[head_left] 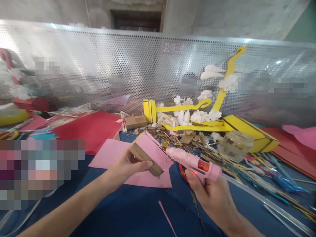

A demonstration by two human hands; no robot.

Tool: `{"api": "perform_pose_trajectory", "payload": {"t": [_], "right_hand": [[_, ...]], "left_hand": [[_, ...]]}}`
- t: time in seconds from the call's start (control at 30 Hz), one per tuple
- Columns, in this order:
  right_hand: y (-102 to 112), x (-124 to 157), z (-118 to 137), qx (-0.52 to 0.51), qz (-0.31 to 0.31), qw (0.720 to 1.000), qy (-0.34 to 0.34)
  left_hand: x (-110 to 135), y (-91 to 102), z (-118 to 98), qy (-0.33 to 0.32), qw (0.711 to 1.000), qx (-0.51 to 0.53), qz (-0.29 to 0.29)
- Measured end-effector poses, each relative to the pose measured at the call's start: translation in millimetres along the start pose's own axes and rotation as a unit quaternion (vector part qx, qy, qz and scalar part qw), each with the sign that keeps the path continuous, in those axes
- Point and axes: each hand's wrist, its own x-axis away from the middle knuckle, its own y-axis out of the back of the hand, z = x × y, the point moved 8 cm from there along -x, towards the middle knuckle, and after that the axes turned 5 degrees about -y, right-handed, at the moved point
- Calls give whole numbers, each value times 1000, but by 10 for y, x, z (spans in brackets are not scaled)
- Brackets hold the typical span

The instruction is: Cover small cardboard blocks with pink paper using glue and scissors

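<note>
My left hand (pixel 132 168) grips a small brown cardboard box (pixel 145 158), thumb along its near side. Pink paper covers the box's upper right face. My right hand (pixel 209 189) is wrapped around the handle of a pink hot glue gun (pixel 185 158). Its nozzle points left, close to the edge of the pink-covered face; I cannot tell if it touches. A long clear glue stick (pixel 261 194) sticks out of the gun's back. Under the box, a pink paper sheet (pixel 111 153) lies on the blue table (pixel 118 210).
Cardboard scraps (pixel 182 138) are heaped behind the hands. Yellow paper-covered boxes (pixel 251 133) with strips and white fluffy flowers (pixel 229 82) stand before a perforated metal screen (pixel 98 59). A clear jar (pixel 235 144) is at right, red sheets (pixel 89 128) at left. The gun's cord (pixel 195 200) runs forward.
</note>
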Motion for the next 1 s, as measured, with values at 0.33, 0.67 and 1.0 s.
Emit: {"api": "perform_pose_trajectory", "payload": {"t": [0.33, 0.67, 1.0], "right_hand": [[1, 11, -37, -3, -6, 1000, -5], [39, 7, -23, -3, -24, 1000, -2], [16, 7, -81, -36, -8, 999, -39]], "left_hand": [[-17, 86, 56, 0, 998, 53, -42], [-14, 91, 48, 1, 994, 93, -53], [-28, 144, 23, -10, 984, 147, -97]]}}
